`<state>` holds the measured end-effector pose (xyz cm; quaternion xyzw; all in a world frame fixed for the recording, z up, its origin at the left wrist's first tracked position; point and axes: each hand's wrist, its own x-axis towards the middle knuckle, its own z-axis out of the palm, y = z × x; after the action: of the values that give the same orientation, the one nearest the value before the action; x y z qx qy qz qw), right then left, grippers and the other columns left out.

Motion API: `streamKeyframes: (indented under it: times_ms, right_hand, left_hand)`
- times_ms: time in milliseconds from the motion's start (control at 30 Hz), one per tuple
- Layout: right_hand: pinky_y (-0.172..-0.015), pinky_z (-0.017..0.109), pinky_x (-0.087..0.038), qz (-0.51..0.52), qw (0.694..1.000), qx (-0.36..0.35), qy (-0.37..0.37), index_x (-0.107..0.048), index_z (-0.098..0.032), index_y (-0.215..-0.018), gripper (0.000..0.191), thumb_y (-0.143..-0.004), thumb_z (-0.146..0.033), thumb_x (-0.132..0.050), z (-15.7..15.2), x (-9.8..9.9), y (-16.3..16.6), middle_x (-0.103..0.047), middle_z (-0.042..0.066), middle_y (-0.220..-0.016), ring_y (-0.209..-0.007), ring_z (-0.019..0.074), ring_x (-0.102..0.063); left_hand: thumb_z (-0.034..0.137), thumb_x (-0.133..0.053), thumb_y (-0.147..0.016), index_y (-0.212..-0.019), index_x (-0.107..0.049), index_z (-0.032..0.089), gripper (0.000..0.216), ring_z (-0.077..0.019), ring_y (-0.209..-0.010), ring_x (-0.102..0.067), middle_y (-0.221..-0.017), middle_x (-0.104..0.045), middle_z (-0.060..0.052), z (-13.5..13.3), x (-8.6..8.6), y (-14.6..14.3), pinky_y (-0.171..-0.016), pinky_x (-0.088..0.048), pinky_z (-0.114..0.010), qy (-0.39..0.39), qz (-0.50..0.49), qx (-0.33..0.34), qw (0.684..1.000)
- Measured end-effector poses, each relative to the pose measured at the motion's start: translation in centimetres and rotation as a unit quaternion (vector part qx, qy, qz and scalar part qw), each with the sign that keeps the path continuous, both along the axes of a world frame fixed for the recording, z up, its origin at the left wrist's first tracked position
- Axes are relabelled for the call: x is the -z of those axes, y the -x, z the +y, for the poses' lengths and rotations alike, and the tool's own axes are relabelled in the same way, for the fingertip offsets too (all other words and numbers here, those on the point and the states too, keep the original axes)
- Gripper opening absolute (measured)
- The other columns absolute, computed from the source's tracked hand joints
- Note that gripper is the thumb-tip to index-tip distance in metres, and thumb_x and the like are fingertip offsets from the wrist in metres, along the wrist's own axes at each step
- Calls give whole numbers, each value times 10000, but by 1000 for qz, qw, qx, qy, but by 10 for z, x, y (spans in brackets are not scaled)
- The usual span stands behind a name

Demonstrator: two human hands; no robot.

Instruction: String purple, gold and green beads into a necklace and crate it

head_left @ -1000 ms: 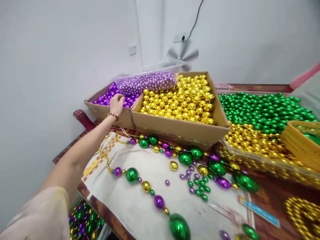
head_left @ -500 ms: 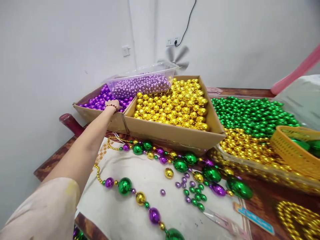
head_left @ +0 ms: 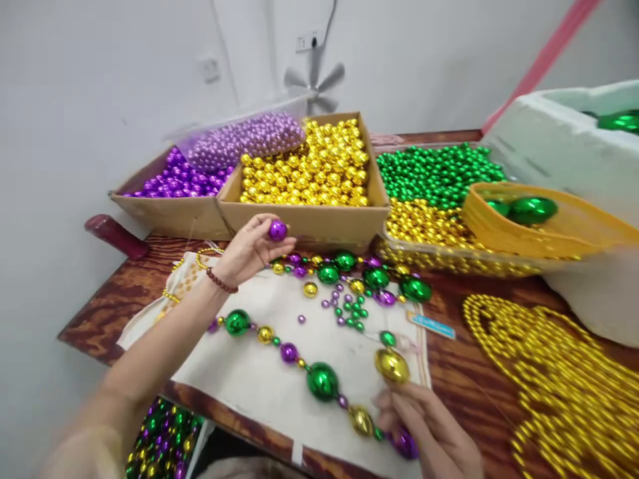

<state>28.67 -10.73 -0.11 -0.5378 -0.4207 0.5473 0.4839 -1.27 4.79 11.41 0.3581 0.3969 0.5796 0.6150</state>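
Background: plain white painted wall (head_left: 100, 80), evenly lit, with soft diffuse light and no hard shadows. Fittings: a white wall switch plate (head_left: 208, 67); a white power socket (head_left: 308, 41) with a dark cable (head_left: 331, 14) running upward from it. A small grey-bladed fan (head_left: 314, 83) stood against the wall, its blades blurred. Furniture: a dark reddish-brown wood-grain surface (head_left: 499, 372) filled the foreground, its left end close to the wall. A pink diagonal bar (head_left: 539, 60) crossed the upper right corner.

Two cardboard boxes (head_left: 299, 223), two hands (head_left: 249, 249).
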Motion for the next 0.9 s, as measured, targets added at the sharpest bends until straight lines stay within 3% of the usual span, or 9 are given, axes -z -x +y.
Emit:
streamKeyframes:
  times_ms: [133, 267, 500, 700, 900]
  right_hand:
    - [-456, 234, -521, -7, 999, 13, -37, -688, -177, -824, 270, -846, -445, -711, -6, -4, 6, -734, 79, -697, -510, 171, -665]
    - [-477, 251, -545, -4, 997, 19, -73, -677, -178, -845, 198, -878, -373, -674, -13, -4, 7, -719, 48, -654, -503, 168, -667]
    - [-504, 229, -558, -40, 991, 10, -130, -677, -187, -835, 142, -914, -291, -620, -17, -4, 7, -680, -2, -592, -486, 135, -644]
    - [-512, 246, -567, -50, 993, 19, -103, -677, -190, -829, 167, -904, -334, -640, -19, -8, 11, -687, 3, -591, -488, 145, -649]
    - [-523, 252, -566, -35, 994, 29, -96, -661, -187, -847, 171, -912, -344, -635, -21, -1, 16, -698, 15, -621, -515, 149, -654]
  left_hand:
    - [190, -622, -916, -1028, -653, 138, 127, -231, -944, -740, -963, -726, -81, -36, 29, -69, -980, -567, -426, 99, -139, 80, 982]
    - [226, -613, -939, -887, -685, 127, 134, -210, -969, -726, -918, -737, -78, -47, 43, -104, -1051, -525, -420, 183, -203, 86, 958]
    - [276, -599, -959, -872, -689, 131, 191, -160, -901, -722, -896, -740, -61, -52, 45, -110, -1044, -525, -389, 219, -238, 86, 942]
    - [240, -620, -942, -1068, -708, 160, 173, -155, -884, -717, -928, -737, -47, -55, 46, -107, -1045, -525, -396, 177, -211, 85, 958]
    - [213, -686, -885, -1096, -699, 197, 212, -161, -869, -714, -929, -705, -27, -61, 39, -111, -1024, -528, -433, 117, -165, 88, 975]
